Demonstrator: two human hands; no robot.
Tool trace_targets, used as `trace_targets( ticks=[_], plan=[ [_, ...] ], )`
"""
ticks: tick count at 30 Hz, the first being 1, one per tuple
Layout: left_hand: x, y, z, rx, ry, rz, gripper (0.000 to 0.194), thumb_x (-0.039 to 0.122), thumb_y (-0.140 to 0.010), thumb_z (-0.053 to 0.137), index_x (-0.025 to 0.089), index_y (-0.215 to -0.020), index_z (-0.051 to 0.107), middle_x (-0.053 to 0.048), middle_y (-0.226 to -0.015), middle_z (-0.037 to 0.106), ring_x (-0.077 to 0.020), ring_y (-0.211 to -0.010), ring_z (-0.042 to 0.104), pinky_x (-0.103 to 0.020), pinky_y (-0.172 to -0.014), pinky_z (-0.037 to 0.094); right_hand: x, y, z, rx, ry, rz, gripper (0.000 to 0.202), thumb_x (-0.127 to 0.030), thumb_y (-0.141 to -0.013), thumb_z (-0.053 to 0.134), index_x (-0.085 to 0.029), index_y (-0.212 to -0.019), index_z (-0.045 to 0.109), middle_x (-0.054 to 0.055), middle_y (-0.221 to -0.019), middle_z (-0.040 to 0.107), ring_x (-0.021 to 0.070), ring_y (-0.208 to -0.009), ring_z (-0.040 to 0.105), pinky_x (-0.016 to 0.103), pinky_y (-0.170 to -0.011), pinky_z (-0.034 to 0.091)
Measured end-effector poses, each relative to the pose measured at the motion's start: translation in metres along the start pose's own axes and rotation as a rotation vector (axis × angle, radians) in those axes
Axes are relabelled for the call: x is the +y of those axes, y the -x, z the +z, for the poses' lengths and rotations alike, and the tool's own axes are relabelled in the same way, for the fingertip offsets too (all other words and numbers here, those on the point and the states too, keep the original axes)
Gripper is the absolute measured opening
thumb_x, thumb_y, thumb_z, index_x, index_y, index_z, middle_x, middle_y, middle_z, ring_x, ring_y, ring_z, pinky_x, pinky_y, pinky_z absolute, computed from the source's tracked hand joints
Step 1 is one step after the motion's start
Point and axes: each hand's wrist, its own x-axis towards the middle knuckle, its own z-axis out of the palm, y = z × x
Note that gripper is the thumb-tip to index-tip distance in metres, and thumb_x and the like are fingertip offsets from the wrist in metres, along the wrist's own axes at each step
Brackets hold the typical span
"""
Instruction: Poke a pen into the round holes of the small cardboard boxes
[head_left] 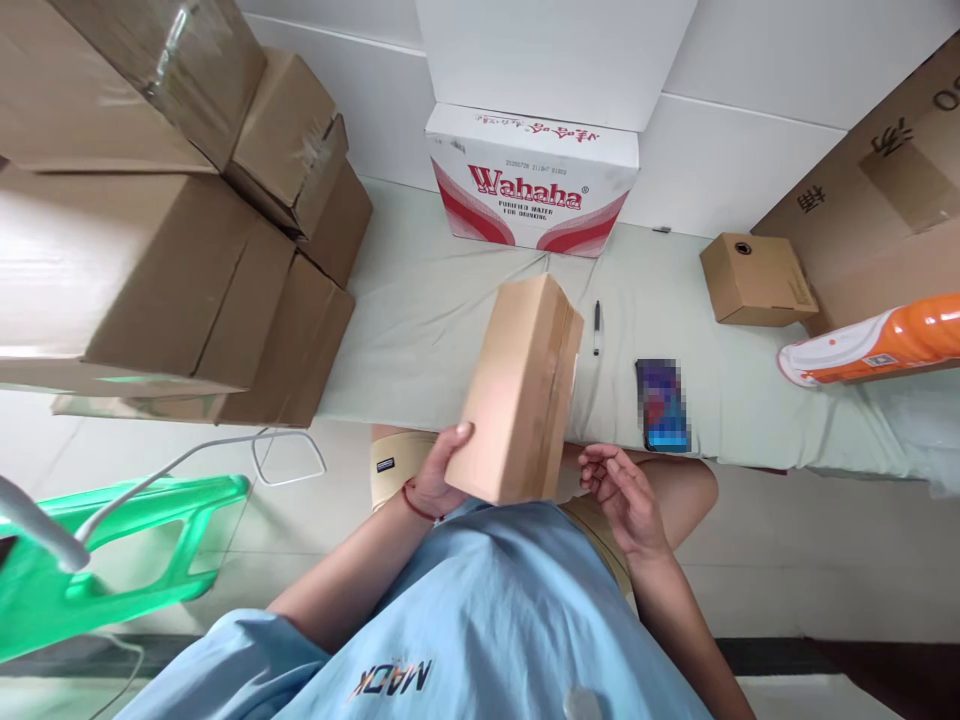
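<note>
Pale green cloth [450, 330] covers a table ringed with cartons. Left hand [433, 478] grips a taped cardboard box [521, 385], already sealed; right hand [626, 495] hovers beside it, fingers loosely curled, empty.

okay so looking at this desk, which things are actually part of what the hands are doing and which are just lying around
In hand:
- long cardboard box, gripped at its near end by the left hand
- right hand, open, just beside the box, not touching it

Lying about:
- pen
- phone
- small carton
- Wahaha water case
- stacked cartons
- orange roll
- green stool
</note>
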Motion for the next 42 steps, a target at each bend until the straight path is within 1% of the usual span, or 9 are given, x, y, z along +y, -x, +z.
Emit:
trace_targets(
  ticks=[5,8,12,15,21,25,31,39,42],
  plan=[
    [0.007,-0.004,0.030,0.157,-0.703,0.204,0.112,0.059,-0.078,0.088,0.027,-0.169,0.031,-0.016,-0.160,0.055,-0.0391,-0.144,0.056,-0.052,-0.117,0.050,-0.003,-0.005,-0.005,0.027,0.023,-0.035,0.034,-0.053,-0.088,0.085,-0.025,-0.107,0.083,0.005,-0.099,0.078,0.0147,-0.081,0.065,0.025,-0.072,0.055],
    [0.008,-0.008,0.039,0.210,-1.042,0.269,0.109,0.056,-0.078,0.086,0.024,-0.167,0.033,-0.019,-0.163,0.048,-0.0399,-0.149,0.049,-0.058,-0.125,0.042,-0.002,-0.003,-0.002,0.018,0.083,-0.067,0.044,-0.055,-0.090,0.083,-0.030,-0.126,0.078,0.006,-0.121,0.078,0.0192,-0.102,0.070,0.030,-0.083,0.059],
    [0.002,-0.009,0.050,0.204,-1.292,0.379,0.104,0.057,-0.069,0.093,0.017,-0.157,0.053,-0.023,-0.157,0.050,-0.0448,-0.151,0.046,-0.062,-0.128,0.037,0.002,-0.001,0.014,-0.048,0.128,-0.087,0.072,-0.062,-0.090,0.081,-0.035,-0.153,0.058,0.007,-0.154,0.065,0.0286,-0.140,0.062,0.044,-0.108,0.059],
    [0.001,-0.004,0.057,0.107,-1.184,0.395,0.080,0.059,-0.080,0.088,0.017,-0.145,0.067,-0.023,-0.154,0.057,-0.0449,-0.149,0.050,-0.059,-0.130,0.035,0.001,-0.003,0.027,0.023,0.113,-0.081,0.079,-0.059,-0.089,0.083,-0.036,-0.156,0.050,0.005,-0.162,0.060,0.0296,-0.151,0.056,0.047,-0.119,0.053],
    [0.017,0.016,0.051,-0.067,-0.603,0.289,0.067,0.054,-0.097,0.077,0.029,-0.156,0.059,-0.016,-0.154,0.066,-0.0384,-0.142,0.063,-0.050,-0.117,0.051,-0.025,-0.008,0.033,0.146,-0.065,0.035,0.056,-0.065,-0.086,0.079,-0.030,-0.128,0.073,0.006,-0.140,0.077,0.0358,-0.141,0.066,0.052,-0.113,0.060],
    [0.025,0.026,0.051,-0.138,-0.537,0.361,0.058,0.048,-0.101,0.075,0.025,-0.153,0.063,-0.017,-0.150,0.070,-0.0359,-0.142,0.064,-0.049,-0.123,0.045,-0.045,-0.004,0.036,0.095,-0.157,0.161,0.048,-0.068,-0.087,0.076,-0.029,-0.114,0.079,0.003,-0.116,0.085,0.0356,-0.121,0.077,0.053,-0.103,0.066],
    [0.028,0.027,0.058,-0.171,-0.475,0.433,0.054,0.046,-0.100,0.076,0.022,-0.147,0.069,-0.015,-0.153,0.068,-0.0374,-0.150,0.058,-0.052,-0.129,0.041,-0.061,-0.004,0.050,0.101,-0.172,0.125,0.039,-0.061,-0.092,0.075,-0.028,-0.113,0.078,0.002,-0.115,0.085,0.0304,-0.110,0.081,0.047,-0.097,0.068],
    [0.032,0.038,0.068,-0.424,-0.514,0.306,0.055,0.041,-0.097,0.081,0.025,-0.149,0.069,-0.016,-0.150,0.070,-0.0379,-0.149,0.060,-0.054,-0.128,0.043,-0.046,-0.010,0.011,0.132,-0.014,0.186,0.039,-0.065,-0.087,0.069,-0.028,-0.099,0.078,0.005,-0.096,0.085,0.0339,-0.097,0.082,0.046,-0.080,0.069],
    [0.030,0.036,0.069,-0.375,-0.462,0.317,0.049,0.043,-0.096,0.082,0.022,-0.139,0.075,-0.016,-0.139,0.076,-0.0375,-0.136,0.069,-0.053,-0.121,0.050,-0.036,-0.010,-0.005,0.134,0.027,0.172,0.038,-0.067,-0.085,0.069,-0.031,-0.096,0.077,0.007,-0.094,0.085,0.0365,-0.100,0.081,0.051,-0.083,0.069]
  ],
)
